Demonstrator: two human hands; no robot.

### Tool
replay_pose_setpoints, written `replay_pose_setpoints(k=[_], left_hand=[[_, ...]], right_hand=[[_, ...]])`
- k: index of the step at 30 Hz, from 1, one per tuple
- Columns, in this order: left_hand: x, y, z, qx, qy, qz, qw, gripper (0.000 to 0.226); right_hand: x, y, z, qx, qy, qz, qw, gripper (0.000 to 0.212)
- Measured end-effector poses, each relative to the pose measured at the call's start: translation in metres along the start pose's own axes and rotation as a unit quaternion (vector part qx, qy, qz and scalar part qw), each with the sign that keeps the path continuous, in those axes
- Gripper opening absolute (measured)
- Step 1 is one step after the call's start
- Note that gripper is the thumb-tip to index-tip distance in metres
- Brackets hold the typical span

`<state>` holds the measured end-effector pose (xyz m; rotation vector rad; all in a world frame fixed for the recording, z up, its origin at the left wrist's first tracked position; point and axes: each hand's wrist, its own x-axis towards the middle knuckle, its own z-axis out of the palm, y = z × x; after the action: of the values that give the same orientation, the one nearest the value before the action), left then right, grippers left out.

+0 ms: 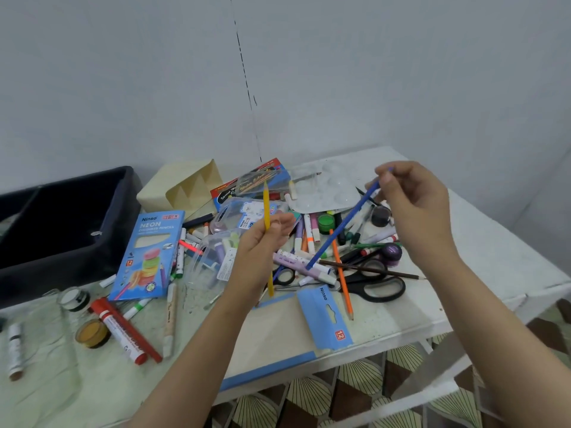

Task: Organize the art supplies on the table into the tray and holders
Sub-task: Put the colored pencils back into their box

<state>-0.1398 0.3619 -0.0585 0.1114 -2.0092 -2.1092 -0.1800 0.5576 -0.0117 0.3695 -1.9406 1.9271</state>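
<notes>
1. Table (494,257): white, worn top, covered with loose art supplies. The thickest heap of markers, pens and pencils lies in the middle, under my hands.

2. Tray (61,217): dark and deep, with a divider inside, standing at the far left of the table. I cannot make out anything in it.

3. Holder (182,189): cream, with its divided openings showing, just right of the tray at the back edge of the heap.

4. Pencil box (148,254): blue, marked "Neon", lying flat in front of the holder and beside the tray. A torn blue box flap (327,319) lies nearer to me.

5. Left hand (262,242): raised over the heap, with fingers curled round a yellow pencil (266,211) held nearly upright.

6. Right hand (414,205): raised at the right, fingertips pinching the top end of a blue pencil (343,223). The pencil slants down to the left, and its lower end is among the markers.

7. Scissors (380,285): black handles, lying flat at the right of the heap.

8. Red marker (123,332): thick, lying near the front left.

9. Orange pencil (341,273): lying on the table, crossing under the blue one.

10. Paint pots: a green pot (326,223) sits in the heap and an ochre pot (92,333) just left of the red marker.
</notes>
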Motion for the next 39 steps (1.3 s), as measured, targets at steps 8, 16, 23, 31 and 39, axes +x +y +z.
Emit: replay_pose_setpoints(k=[8, 16, 23, 31, 39], left_hand=[[-0.016, 0.010, 0.012, -0.131, -0.233, -0.225, 0.937, 0.035], [-0.011, -0.008, 0.001, -0.290, -0.124, -0.277, 0.908, 0.042], [-0.007, -0.014, 0.005, -0.314, -0.099, -0.299, 0.896, 0.040], [-0.004, -0.016, 0.005, -0.295, -0.070, -0.340, 0.890, 0.037], [-0.007, -0.014, 0.013, -0.314, -0.129, -0.344, 0.875, 0.048]], right_hand=[[0.003, 0.006, 0.022, -0.120, -0.150, 0.017, 0.981, 0.006], [-0.013, 0.042, -0.022, -0.524, -0.326, 0.015, 0.787, 0.013], [-0.021, 0.057, -0.036, -0.505, -0.306, -0.033, 0.806, 0.010], [-0.015, 0.033, -0.027, -0.411, -0.209, -0.269, 0.846, 0.015], [-0.034, 0.030, 0.011, -0.353, -0.374, -0.315, 0.798, 0.025]])
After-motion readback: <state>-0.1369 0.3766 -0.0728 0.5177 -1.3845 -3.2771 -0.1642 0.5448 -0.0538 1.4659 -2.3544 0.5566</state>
